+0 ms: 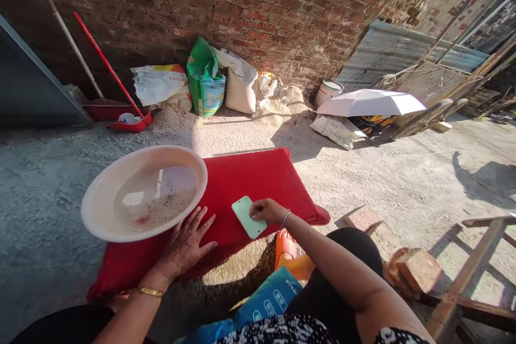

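Note:
My left hand (183,244) lies flat with its fingers spread on a red cloth (242,172), close against the near rim of a white basin (97,201). Shallow water and sandy grit fill part of the basin, with a small reddish bit in the grit. A pale green, flat, rounded rectangular piece (242,215) rests on the cloth, right of the basin. Over its right part, my right hand (266,211) is closed in a pinch, fingertips at the green surface. Whatever sits between those fingertips is hidden.
Against the brick wall stand a red dustpan (131,124), a green sack (205,78), a whitish sack (241,88) and a pail (328,91). An umbrella (371,102) lies farther right. Bricks (417,269) and a wooden frame (467,274) are at the near right.

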Motion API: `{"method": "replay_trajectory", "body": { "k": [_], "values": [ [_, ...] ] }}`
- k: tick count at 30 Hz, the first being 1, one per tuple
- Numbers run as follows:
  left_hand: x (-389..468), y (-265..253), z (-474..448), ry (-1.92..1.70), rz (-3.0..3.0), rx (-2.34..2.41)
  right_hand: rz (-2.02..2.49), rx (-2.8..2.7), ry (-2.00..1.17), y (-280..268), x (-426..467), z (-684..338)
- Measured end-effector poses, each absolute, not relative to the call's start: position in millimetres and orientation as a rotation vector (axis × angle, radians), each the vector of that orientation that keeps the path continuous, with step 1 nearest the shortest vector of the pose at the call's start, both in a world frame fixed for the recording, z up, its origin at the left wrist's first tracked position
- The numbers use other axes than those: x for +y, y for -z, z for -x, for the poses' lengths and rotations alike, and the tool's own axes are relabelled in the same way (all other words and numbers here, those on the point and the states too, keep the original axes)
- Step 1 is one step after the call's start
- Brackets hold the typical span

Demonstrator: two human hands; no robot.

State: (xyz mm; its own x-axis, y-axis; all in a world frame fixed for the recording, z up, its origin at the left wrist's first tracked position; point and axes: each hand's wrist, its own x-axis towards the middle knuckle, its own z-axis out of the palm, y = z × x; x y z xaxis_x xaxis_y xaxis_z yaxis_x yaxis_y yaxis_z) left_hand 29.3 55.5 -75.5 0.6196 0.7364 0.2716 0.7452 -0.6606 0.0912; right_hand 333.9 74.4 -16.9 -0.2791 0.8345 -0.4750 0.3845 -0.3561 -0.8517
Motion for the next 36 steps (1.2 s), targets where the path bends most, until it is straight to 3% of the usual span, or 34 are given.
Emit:
{"method": "replay_trajectory", "body": {
  "k": [4, 11, 14, 29, 36],
  "values": [
    [55.5, 75.2, -29.8, 0.443, 2.799, -1.280, 1.696, -1.526, -1.622, 20.2, 72.8, -334.9],
    [52.4, 74.8, -32.8, 0.467, 2.793, -1.295, 2.062, -1.334, -1.254, -21.5, 42.7, -507.7],
    [50.8, 76.5, -33.7, 0.463, 2.794, -1.313, 2.130, -1.287, -1.140, -33.4, 46.6, -530.8],
    [42.5, 83.1, -33.3, 0.422, 2.848, -1.405, 1.630, -1.700, -1.475, -5.1, 261.1, -229.0],
    [49.1, 93.9, -27.1, 0.496, 2.774, -1.296, 1.692, -1.729, -1.442, 8.0, 280.7, -247.6]
  ]
}}
